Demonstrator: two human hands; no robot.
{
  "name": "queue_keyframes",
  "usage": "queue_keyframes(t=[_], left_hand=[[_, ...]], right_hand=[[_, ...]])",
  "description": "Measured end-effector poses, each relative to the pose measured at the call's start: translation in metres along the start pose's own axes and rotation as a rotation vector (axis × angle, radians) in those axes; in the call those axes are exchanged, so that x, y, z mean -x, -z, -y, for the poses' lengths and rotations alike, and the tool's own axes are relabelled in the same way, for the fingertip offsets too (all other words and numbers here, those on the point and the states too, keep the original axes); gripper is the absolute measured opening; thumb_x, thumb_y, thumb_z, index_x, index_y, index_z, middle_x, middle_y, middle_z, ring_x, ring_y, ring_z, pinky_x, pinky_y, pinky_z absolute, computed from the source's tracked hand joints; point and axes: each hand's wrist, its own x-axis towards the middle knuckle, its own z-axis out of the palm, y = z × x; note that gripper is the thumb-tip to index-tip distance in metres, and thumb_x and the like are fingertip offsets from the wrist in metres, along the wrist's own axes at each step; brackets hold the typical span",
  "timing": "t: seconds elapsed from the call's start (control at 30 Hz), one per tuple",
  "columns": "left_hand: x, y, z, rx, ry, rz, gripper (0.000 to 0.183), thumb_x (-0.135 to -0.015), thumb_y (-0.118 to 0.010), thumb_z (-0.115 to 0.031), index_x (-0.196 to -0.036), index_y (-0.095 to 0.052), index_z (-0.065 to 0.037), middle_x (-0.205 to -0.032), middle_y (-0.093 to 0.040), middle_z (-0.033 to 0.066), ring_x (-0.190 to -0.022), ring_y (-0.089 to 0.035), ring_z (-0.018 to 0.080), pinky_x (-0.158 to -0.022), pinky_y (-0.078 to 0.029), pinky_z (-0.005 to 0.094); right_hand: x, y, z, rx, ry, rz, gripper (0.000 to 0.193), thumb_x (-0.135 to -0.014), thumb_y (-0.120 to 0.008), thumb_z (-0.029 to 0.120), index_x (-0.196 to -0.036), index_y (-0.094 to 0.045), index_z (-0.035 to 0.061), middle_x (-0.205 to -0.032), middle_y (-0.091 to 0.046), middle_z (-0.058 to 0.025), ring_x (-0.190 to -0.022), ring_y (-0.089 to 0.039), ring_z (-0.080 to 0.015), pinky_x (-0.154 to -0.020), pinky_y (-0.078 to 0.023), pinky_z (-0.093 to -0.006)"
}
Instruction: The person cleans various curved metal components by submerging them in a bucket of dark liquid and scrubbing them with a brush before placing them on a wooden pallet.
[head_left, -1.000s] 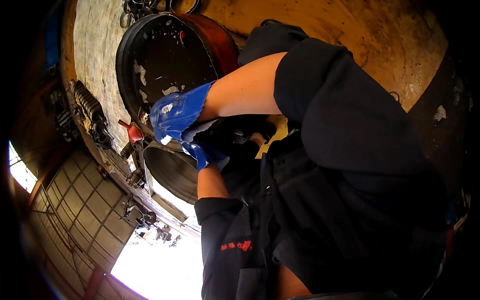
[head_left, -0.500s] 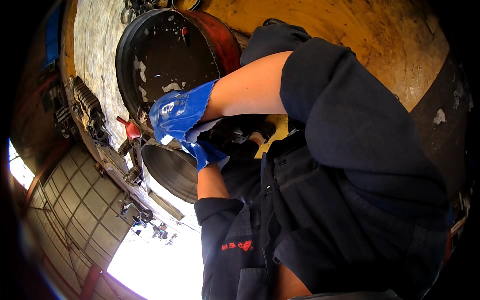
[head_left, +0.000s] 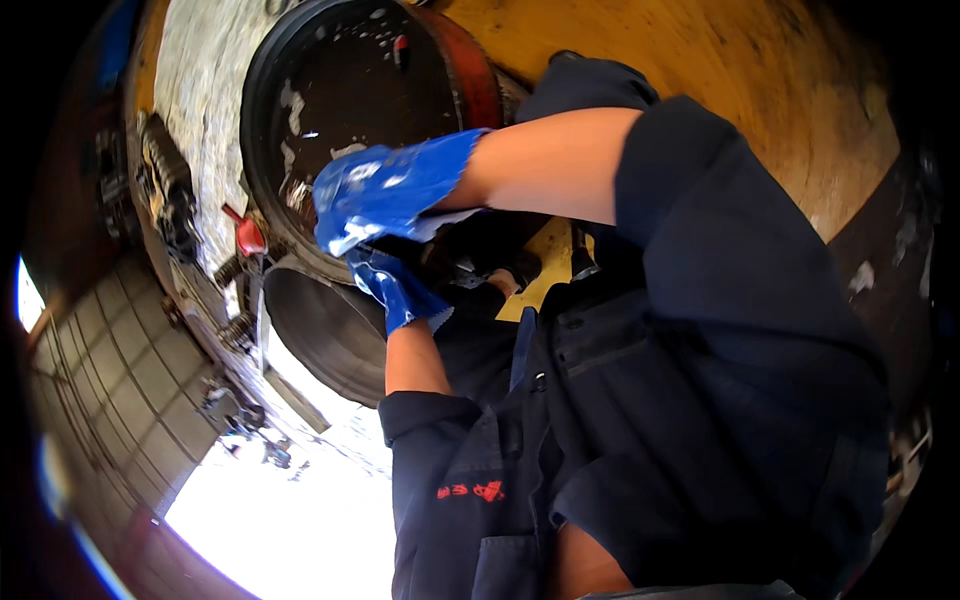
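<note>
Blue rubber gloves cover both of my hands, which are close together at the near rim of a drum [head_left: 262, 60] of dark liquid. My right hand [head_left: 395, 190] reaches over that rim with its fingers curled down. Just below it, my left hand [head_left: 392, 287] is bent in, its fingertips partly hidden under the right glove. Whatever the fingers close on is covered by the gloves. Pale foam patches [head_left: 292, 105] float on the liquid, with a small red and dark object [head_left: 401, 50] at the far side.
A second round metal container [head_left: 320, 320] stands beside the drum, nearer me. Left of them are a red-handled tool [head_left: 247, 234] and coil springs [head_left: 166, 165] on a worn, light surface. A yellow-brown stained surface [head_left: 690, 90] spreads to the right.
The view has shifted a little, so the drum appears higher and farther right. Both gloved hands stay together at its rim, with the right one slightly blurred.
</note>
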Motion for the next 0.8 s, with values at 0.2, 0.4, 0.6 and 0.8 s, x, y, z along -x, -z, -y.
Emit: queue_keyframes(t=[0.2, 0.4, 0.6, 0.8], left_hand=[[-0.009, -0.013, -0.037, -0.292, -0.065, 0.011, 0.028, -0.095, -0.062, -0.021, -0.114, -0.071, -0.002, -0.092, -0.074, 0.0134, -0.085, -0.068, 0.0240, -0.080, -0.054, 0.0380], [-0.009, -0.012, 0.003, -0.289, -0.013, -0.187, 0.033, -0.087, -0.069, -0.019, -0.116, -0.074, -0.005, -0.104, -0.076, 0.0177, -0.095, -0.074, 0.0337, -0.088, -0.059, 0.0412], [-0.006, -0.003, -0.021, -0.295, 0.141, -0.088, 0.037, -0.090, -0.069, -0.025, -0.123, -0.072, -0.008, -0.111, -0.076, 0.0157, -0.103, -0.073, 0.0319, -0.095, -0.057, 0.0399], [-0.007, 0.001, -0.020, -0.330, 0.135, -0.066, 0.037, -0.090, -0.069, -0.024, -0.123, -0.072, -0.009, -0.111, -0.076, 0.0137, -0.103, -0.073, 0.0320, -0.094, -0.057, 0.0399]], right_hand=[[-0.020, -0.008, -0.097, 0.191, 0.450, -0.146, 0.034, -0.094, -0.069, 0.025, -0.126, -0.068, 0.0123, -0.109, -0.069, -0.0177, -0.105, -0.068, -0.0314, -0.094, -0.053, -0.0412], [-0.037, -0.005, -0.052, -0.708, -0.652, 0.026, 0.039, -0.094, -0.074, 0.025, -0.123, -0.067, 0.0001, -0.105, -0.074, -0.0135, -0.091, -0.071, -0.0207, -0.087, -0.056, -0.0352], [-0.027, 0.003, -0.008, -0.678, -0.769, -0.118, 0.045, -0.093, -0.075, 0.027, -0.124, -0.065, -0.0042, -0.101, -0.074, -0.0150, -0.089, -0.071, -0.0218, -0.086, -0.056, -0.0347], [-0.032, 0.003, 0.008, -0.649, -0.810, -0.127, 0.051, -0.092, -0.075, 0.028, -0.126, -0.062, -0.0079, -0.096, -0.074, -0.0161, -0.088, -0.071, -0.0228, -0.085, -0.056, -0.0341]])
